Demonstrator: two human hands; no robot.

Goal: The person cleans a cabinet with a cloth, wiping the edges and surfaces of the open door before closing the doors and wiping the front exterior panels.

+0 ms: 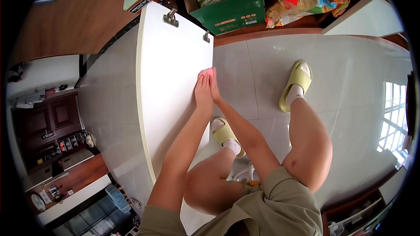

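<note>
A white cabinet door (175, 70) with two metal hinges stands swung out in front of me. My left hand (203, 92) presses a small pink cloth (204, 72) against the door's face near its right edge. Part of the cloth shows above the fingers, and the rest is hidden under them. Close beside it, my right hand (214, 88) has its fingers stretched out along the same edge, touching or nearly touching the cloth. Whether the right fingers also hold some of the cloth cannot be made out.
An open cabinet at the top holds a green cardboard box (232, 14) and plastic bags (297, 0). Another open door (365, 17) juts out at right. Grey tiles (271, 78) lie beneath my feet in green slippers (302, 76). A small white stool-like thing (242, 174) is partly hidden below me.
</note>
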